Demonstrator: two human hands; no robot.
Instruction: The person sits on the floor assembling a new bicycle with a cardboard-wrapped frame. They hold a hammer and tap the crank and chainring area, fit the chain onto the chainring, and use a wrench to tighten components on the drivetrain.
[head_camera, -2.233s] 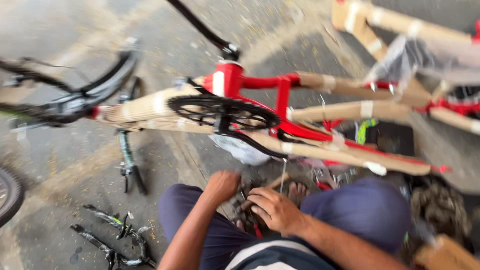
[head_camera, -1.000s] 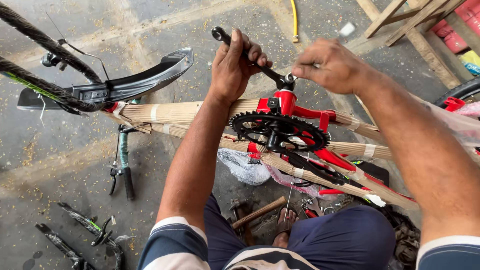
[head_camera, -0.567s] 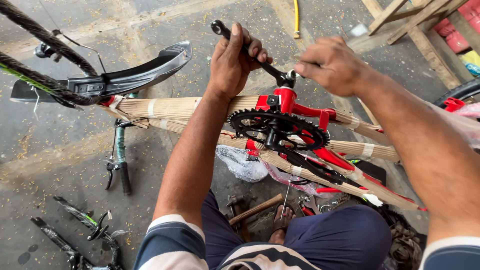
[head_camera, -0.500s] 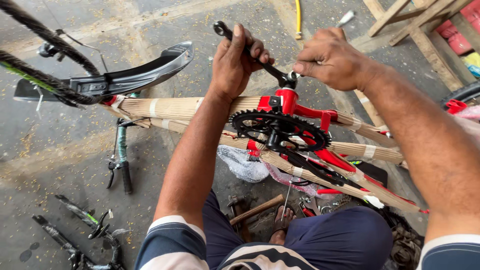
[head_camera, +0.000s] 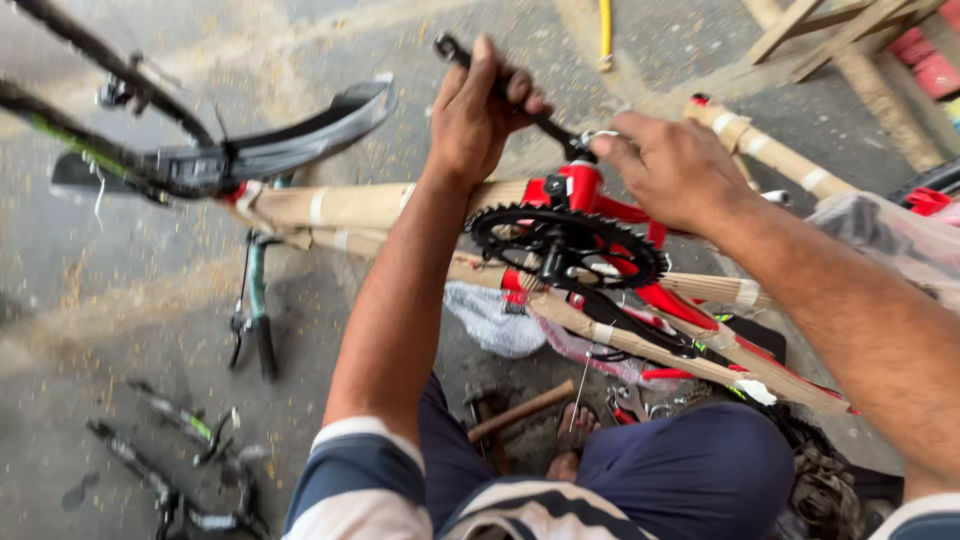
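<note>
Left hand: clenched around the black crank arm, which slants up to the far left from the red bicycle frame.
Right hand: fingers curled at the frame's top, touching a small metal part there; whether it grips that part cannot be told.
Black chainring: mounted on the frame, just below both hands.
Frame tubes: wrapped in brown paper, running left and right.
Black mudguard: far left.
Hammer: on the floor near the person's foot.
Loose bicycle parts: near left, on the concrete.
</note>
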